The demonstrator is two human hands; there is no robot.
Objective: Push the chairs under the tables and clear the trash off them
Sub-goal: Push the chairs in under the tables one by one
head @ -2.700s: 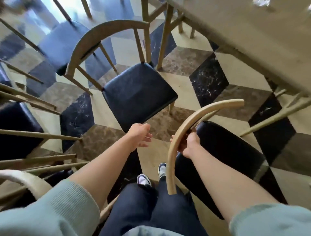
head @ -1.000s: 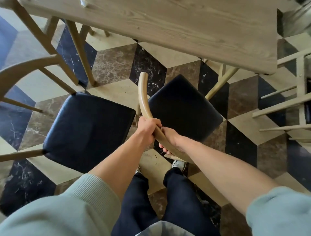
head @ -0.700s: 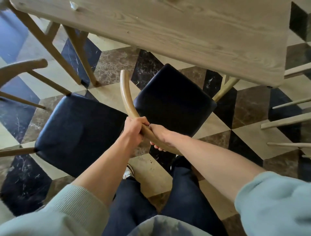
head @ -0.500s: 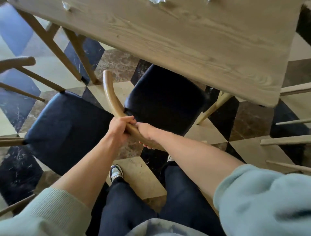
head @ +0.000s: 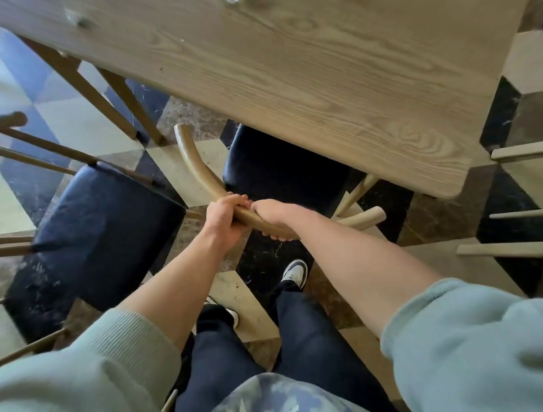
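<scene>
Both the left hand [head: 224,219] and right hand [head: 274,219] grip the curved wooden backrest [head: 199,173]; the dark-cushioned chair [head: 282,173] has slid partly beneath the pale wooden worktop's [head: 293,73] near edge, nearly tucked.

Pale green sweatshirt sleeves [head: 470,347] pushed up, dark navy trousers [head: 308,338], black-and-white sneakers [head: 293,272]

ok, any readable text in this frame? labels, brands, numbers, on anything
None readable.
Table top: wood grain only, no label or print.
Chair being pushed, curved backrest and dark seat: no markings.
Second chair's seat on the left: scuffs, no text.
Shoe: no brand mark that can be made out.
Small pale item at the table's top edge: cut off, cannot tell.
</scene>
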